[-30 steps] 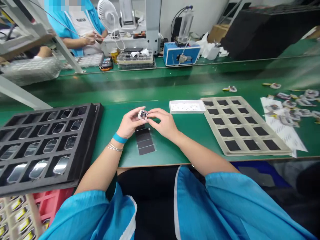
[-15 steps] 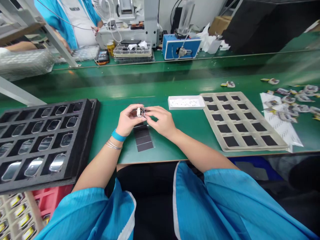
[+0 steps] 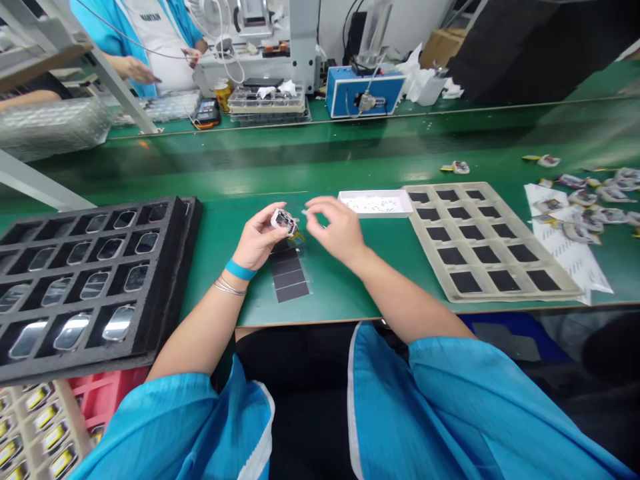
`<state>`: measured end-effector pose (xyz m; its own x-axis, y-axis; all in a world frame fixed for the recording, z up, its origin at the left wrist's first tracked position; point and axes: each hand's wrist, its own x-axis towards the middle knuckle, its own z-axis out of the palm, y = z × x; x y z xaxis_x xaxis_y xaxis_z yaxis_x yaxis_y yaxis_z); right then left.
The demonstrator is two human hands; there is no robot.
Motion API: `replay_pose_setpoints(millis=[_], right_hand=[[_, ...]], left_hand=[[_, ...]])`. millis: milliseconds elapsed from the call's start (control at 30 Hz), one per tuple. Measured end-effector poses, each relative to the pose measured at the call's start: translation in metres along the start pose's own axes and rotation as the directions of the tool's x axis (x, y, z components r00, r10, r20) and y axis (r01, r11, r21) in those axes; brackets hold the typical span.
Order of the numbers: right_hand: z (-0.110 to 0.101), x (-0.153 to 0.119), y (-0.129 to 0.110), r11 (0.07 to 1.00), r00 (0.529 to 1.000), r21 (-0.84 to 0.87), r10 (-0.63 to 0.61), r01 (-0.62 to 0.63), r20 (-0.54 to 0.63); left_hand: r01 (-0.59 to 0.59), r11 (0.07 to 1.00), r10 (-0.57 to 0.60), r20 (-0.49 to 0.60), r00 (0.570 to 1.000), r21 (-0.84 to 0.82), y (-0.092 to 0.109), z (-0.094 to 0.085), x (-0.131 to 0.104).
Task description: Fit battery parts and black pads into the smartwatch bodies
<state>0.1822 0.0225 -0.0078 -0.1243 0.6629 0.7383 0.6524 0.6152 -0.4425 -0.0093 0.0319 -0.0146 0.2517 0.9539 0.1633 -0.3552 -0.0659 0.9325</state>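
My left hand (image 3: pixel 257 239) grips a small silvery device part (image 3: pixel 284 222) with dark innards between thumb and fingers, and a yellow strip hangs from its lower right. Just right of it is my right hand (image 3: pixel 336 229), thumb and forefinger pinched together. At those fingertips a tiny pale piece shows, too small to name. Below the part, a sheet of dark rectangular stickers (image 3: pixel 290 277) lies on the green table. Behind my right hand stands a shallow white box (image 3: pixel 406 205) holding tiny dark bits.
On the left sit black foam trays (image 3: pixel 145 327) with glass-faced frames. A beige tray (image 3: pixel 447 285) with dark squares lies right, near several loose device parts (image 3: pixel 595 215). Across the bench are a blue machine (image 3: pixel 341 93) and another person (image 3: pixel 120 30). A metal post slants at upper left.
My right hand has come off the part and moved right, with its fingertips pinched. The part has tilted in my left hand, showing its inside and yellow strip. The other person's hand has risen.
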Motion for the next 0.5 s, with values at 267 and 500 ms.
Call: replay_pose_setpoints(millis=[267,500], right_hand=[[-0.043,0.023,0.065,0.852,0.853,-0.057,0.519,-0.521,-0.054],[0.011,0.0,-0.004,0.308,0.602,0.519,0.343,-0.797,0.721]], left_hand=[[0.115,0.98,-0.115,0.009,0.993,-0.164,0.007,0.0,-0.002],[0.095,0.978,-0.097,-0.001,0.995,-0.187,0.008,-0.004,0.001]])
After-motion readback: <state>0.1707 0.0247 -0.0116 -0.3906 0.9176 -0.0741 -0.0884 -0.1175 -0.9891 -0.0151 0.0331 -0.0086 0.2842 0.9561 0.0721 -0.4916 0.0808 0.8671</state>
